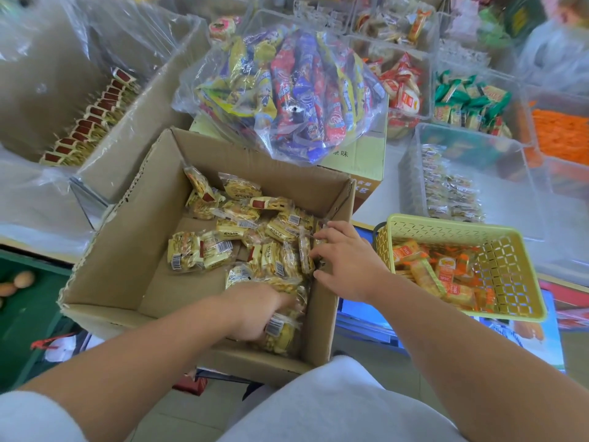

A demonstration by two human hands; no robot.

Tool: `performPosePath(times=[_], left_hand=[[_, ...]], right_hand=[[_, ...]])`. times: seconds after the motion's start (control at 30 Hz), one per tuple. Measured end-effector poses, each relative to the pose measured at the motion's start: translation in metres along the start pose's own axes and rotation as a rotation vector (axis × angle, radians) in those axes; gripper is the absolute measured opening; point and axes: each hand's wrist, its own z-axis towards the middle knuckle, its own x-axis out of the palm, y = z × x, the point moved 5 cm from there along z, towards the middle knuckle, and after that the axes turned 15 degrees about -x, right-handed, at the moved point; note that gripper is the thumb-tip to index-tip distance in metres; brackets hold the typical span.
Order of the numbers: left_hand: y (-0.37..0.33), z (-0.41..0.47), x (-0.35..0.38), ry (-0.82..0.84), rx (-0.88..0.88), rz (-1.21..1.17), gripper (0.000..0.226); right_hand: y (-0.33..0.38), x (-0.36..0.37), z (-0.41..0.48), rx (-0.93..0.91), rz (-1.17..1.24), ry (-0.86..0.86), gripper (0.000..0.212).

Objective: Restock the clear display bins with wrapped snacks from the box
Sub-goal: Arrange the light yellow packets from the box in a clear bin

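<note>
An open cardboard box [127, 250] stands in front of me with several yellow wrapped snacks [223, 237] heaped in its right half. My left hand [255, 309] reaches into the box's near right corner, fingers curled round a few of the yellow packets. My right hand [345, 261] rests over the box's right wall, its fingertips gripping packets at the pile's edge. A clear display bin [414, 173] at the right holds a row of small wrapped snacks. At the left, a plastic-lined carton [105, 154] holds a neat row of the same yellow packets.
A clear bag of mixed colourful snacks [287, 87] sits on a carton behind the box. A yellow basket [516, 282] of orange packets stands at my right. More clear bins with red, green and orange snacks fill the back right. Eggs [19, 280] lie at far left.
</note>
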Motion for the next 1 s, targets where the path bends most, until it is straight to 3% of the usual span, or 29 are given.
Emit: performPosePath(times=[0.1, 0.23, 0.4, 0.5, 0.6, 0.67, 0.73, 1.0], left_hand=[[0.022, -0.018, -0.012, -0.06, -0.021, -0.133, 0.064], [0.057, -0.044, -0.022, -0.092, -0.067, -0.587, 0.083], [0.086, -0.071, -0.022, -0.125, -0.047, -1.07, 0.086], [0.091, -0.079, -0.016, -0.127, -0.024, -1.484, 0.093], [0.082, -0.078, -0.009, -0.125, 0.032, -1.777, 0.11], [0.069, -0.079, -0.012, -0.153, 0.049, -1.866, 0.111], [0.05, -0.082, -0.017, -0.155, 0.071, -1.929, 0.112], [-0.043, -0.082, -0.039, -0.242, 0.065, -1.925, 0.116]], right_hand=[[0.0, 0.0, 0.0, -0.005, -0.003, -0.002, 0.043], [-0.001, 0.0, -0.001, -0.019, -0.008, -0.007, 0.042], [0.0, -0.002, 0.0, -0.028, -0.002, 0.022, 0.045], [0.005, -0.013, -0.001, 0.026, 0.171, -0.008, 0.041], [0.018, -0.032, -0.01, 0.083, 0.52, -0.204, 0.045], [0.032, -0.043, -0.022, 0.055, 0.729, -0.268, 0.048], [0.048, -0.05, -0.033, -0.027, 0.887, -0.245, 0.033], [0.022, -0.063, -0.076, -0.124, 1.147, -0.406, 0.027]])
